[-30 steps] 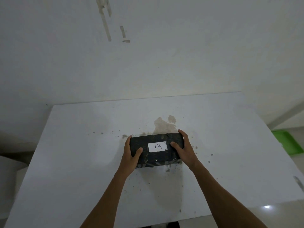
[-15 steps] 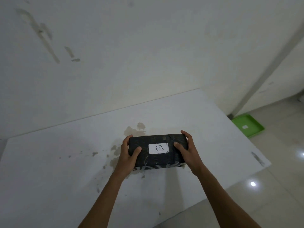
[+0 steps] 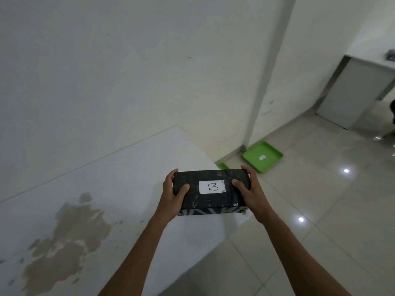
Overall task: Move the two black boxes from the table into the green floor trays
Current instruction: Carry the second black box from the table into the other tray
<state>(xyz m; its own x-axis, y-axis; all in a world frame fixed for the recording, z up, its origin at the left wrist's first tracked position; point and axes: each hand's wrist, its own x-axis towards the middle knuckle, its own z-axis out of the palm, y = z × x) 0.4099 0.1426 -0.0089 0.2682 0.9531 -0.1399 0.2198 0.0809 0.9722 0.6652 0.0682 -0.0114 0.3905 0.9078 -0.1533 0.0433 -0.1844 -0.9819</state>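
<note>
White desk point(image 3: 132, 167) now fills only the lower left of the head view; half a second ago it spanned most of the frame. Brown stain point(image 3: 70, 238) on its top, formerly just beside the box, now lies well to the left of it. Tiled floor point(image 3: 320, 210) newly takes up the right side. Green tray point(image 3: 262, 156) sits on the floor at the wall corner, closer to frame centre than before; a second green tray point(image 3: 222, 166) edge peeks out just past the desk's far corner. Black box labelled "B" point(image 3: 210, 189) is lifted clear of the desk, over its right edge. Left hand point(image 3: 173, 195) and right hand point(image 3: 251, 193) clasp its two ends, thumbs on top.
</note>
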